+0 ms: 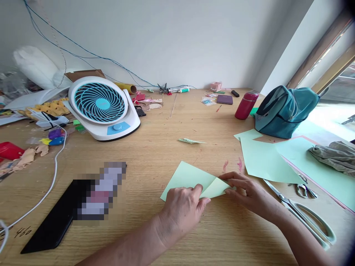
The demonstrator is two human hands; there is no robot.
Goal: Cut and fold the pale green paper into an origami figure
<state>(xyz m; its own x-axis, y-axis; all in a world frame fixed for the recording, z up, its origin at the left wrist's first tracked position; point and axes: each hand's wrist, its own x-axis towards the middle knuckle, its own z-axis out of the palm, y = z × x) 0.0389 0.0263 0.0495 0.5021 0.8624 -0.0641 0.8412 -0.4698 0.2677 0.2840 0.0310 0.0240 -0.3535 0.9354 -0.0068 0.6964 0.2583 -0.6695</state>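
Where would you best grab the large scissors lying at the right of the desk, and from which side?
Judging by its pose, the large scissors lie flat on the wooden desk, loop handles toward the near right edge, blades pointing up-left toward the light green sheet. Best taken at the handle loops, coming from the near right with the right hand, away from the blade tips.

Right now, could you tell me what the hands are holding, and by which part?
Both hold the light green paper: left hand at its near edge, right hand pinching the folded right corner.
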